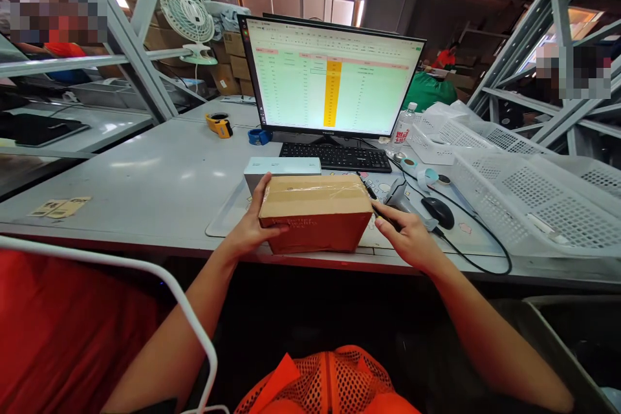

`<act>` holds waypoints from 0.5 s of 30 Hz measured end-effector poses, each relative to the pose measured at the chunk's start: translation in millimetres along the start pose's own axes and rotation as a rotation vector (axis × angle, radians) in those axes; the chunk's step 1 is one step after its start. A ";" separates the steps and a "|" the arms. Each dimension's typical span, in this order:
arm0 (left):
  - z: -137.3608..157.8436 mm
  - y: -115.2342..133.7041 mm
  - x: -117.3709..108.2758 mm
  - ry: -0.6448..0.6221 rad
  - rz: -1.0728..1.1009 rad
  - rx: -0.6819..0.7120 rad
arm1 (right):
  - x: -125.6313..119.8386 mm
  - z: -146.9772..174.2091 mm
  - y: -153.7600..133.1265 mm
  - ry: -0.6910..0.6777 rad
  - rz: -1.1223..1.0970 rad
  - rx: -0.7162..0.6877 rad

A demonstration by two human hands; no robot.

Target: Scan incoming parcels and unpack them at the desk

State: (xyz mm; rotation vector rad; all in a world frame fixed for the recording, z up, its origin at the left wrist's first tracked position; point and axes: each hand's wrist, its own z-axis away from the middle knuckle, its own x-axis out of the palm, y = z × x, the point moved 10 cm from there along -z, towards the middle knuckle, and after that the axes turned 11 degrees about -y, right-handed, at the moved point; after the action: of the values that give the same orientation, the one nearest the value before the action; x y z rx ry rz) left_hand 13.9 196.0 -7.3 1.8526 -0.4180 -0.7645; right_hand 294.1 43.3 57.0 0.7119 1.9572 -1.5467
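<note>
A taped cardboard box (317,197) sits at the near edge of the desk. My left hand (250,226) grips its left side, thumb across the front face and fingers along the top left edge. At the box's right end, my right hand (407,233) is closed around a slim dark tool (391,218), mostly covered by the fingers; its exact kind cannot be made out. Behind the cardboard box stands a pale blue-grey box (284,166), partly hidden. A grey handheld scanner (407,202) lies just beyond my right hand.
A monitor (332,77) showing a spreadsheet stands behind a black keyboard (334,158). To the right are a mouse (438,212), a looping cable and white plastic baskets (538,194). A yellow tape dispenser (219,125) and blue tape roll (259,136) lie left. Metal frames flank the desk.
</note>
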 end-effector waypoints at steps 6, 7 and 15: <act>9.2 -22.2 24.5 -0.054 0.040 -0.051 | -8.5 6.4 23.9 0.049 0.042 0.082; 11.7 -15.4 20.0 -0.029 0.005 -0.053 | -14.3 8.9 30.2 0.058 0.060 0.116; 31.2 165.5 16.5 0.243 -1.022 0.045 | -92.7 24.1 -22.3 0.284 0.440 0.121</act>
State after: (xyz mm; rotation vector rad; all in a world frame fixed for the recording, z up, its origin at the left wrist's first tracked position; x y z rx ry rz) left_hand 15.3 98.7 131.1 2.1296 0.7428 -1.1592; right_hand 347.0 8.5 132.3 1.3738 1.7444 -1.3515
